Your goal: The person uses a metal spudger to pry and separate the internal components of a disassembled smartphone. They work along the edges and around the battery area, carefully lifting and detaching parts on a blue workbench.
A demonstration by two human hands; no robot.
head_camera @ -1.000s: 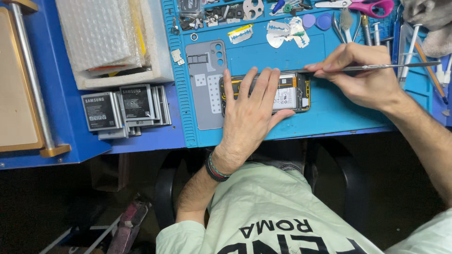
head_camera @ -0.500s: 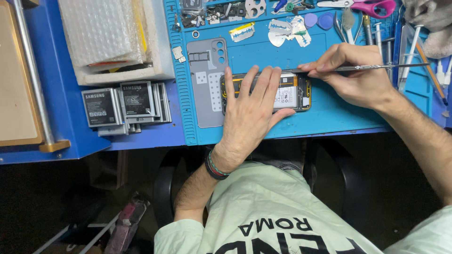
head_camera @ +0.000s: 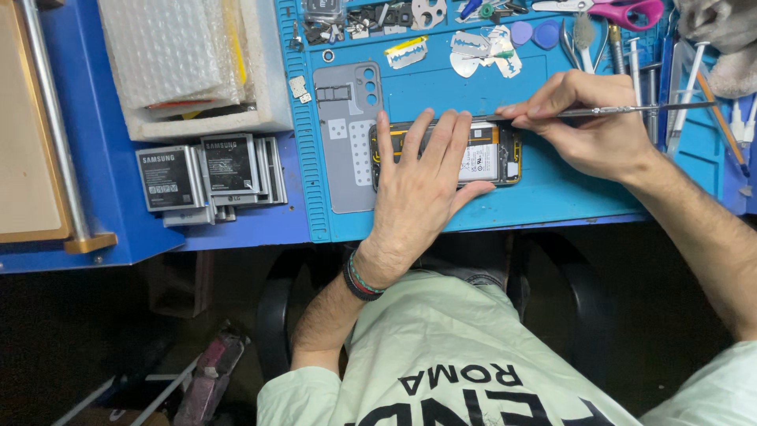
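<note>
Overhead, an opened phone (head_camera: 489,154) is pinned flat on a blue work mat (head_camera: 552,189) by the spread left hand (head_camera: 418,185), nothing grasped. A thin metal tool (head_camera: 631,110) is pinched by the right hand (head_camera: 587,122), tip at the phone's top edge. A grey back cover (head_camera: 347,134) lies beside it; spare batteries (head_camera: 201,177) and a bubble-wrap box (head_camera: 189,63) sit left on the blue bench.

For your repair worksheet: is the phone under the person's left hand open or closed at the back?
Open: the phone shows its battery and inner parts, and the grey back cover lies beside it on the blue mat.
</note>
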